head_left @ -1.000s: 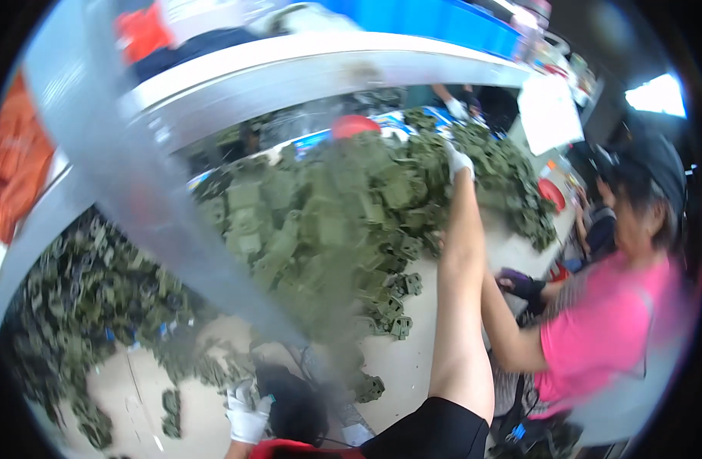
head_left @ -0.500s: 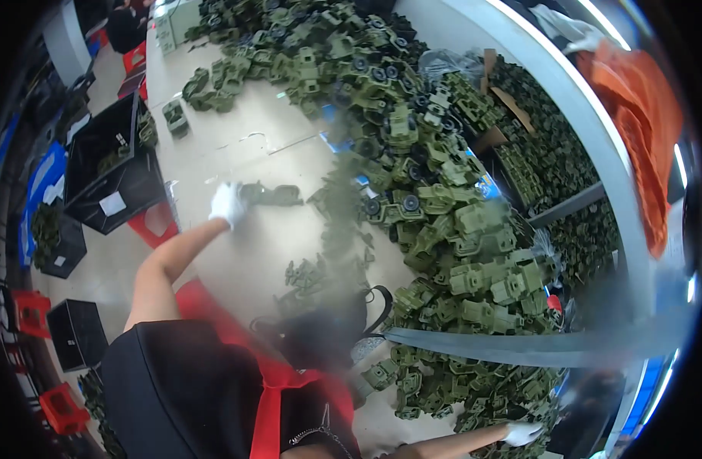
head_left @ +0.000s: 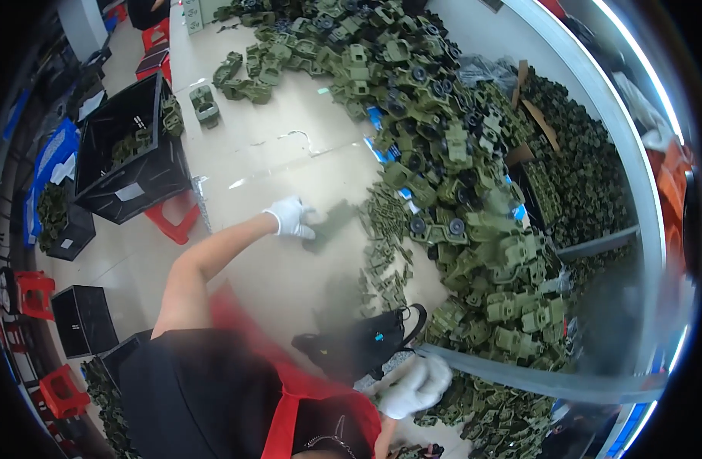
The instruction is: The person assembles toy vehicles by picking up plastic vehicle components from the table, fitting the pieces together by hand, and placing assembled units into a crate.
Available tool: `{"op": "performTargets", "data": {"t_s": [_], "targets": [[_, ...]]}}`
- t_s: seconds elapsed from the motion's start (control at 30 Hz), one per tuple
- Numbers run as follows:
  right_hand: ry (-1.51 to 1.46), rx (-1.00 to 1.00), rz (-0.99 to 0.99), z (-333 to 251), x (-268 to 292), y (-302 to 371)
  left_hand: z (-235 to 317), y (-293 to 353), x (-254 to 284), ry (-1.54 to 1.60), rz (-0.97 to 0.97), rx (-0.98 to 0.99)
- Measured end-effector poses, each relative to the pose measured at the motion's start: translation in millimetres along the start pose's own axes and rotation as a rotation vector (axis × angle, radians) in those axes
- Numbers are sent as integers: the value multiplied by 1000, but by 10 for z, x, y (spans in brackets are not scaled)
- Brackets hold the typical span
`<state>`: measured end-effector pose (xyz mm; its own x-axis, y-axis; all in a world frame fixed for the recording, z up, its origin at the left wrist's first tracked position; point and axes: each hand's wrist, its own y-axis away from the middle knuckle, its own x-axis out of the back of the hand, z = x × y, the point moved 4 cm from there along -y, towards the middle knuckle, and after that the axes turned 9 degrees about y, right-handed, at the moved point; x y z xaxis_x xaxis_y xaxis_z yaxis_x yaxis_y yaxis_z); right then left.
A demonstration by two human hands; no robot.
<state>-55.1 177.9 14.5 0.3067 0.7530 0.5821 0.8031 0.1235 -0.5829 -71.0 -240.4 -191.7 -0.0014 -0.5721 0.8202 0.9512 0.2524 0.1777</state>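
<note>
My left hand [head_left: 289,217], in a white glove, is over the pale tabletop [head_left: 267,275]. Its thumb and fingers reach around the near end of a green plastic toy vehicle part [head_left: 334,225], which looks smeared. Beside it to the right lies a strip of small green pieces [head_left: 389,237]. My right hand [head_left: 416,386], also gloved in white, is raised at the near edge of the big heap of green toy vehicle parts [head_left: 511,306]. Blur hides its fingers, so whether it carries anything does not show. A black pouch with a strap [head_left: 359,340] lies between my hands.
A grey bar [head_left: 534,376] crosses the heap on the near right. Black crates [head_left: 129,191] with green parts stand left of the table, among red stools [head_left: 175,218]. Deeper bins of green parts [head_left: 580,153] lie at the far right. Loose green vehicle bodies [head_left: 204,105] sit toward the far left.
My left hand has shifted right along the table, and the green vehicle part has moved with it. My right hand has come left from the near-right heap toward my body. The view has shifted too.
</note>
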Motion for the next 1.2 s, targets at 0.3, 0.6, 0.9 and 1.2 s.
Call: {"op": "performTargets", "data": {"t_s": [0.3,0.6,0.9,1.2], "targets": [[125,234,-918,-433,-1664,721,-1925,-368,2317,-99,615,554],[321,342,-1081,-1227,-3544,65,-3712,-1092,3746,-73,785,602],[74,-178,-460,-1563,-5966,-2552,-4014,-2982,3938,137,730,195],[104,-412,-476,-1510,-6194,-2346,-3516,-3149,3677,76,388,-209]]}}
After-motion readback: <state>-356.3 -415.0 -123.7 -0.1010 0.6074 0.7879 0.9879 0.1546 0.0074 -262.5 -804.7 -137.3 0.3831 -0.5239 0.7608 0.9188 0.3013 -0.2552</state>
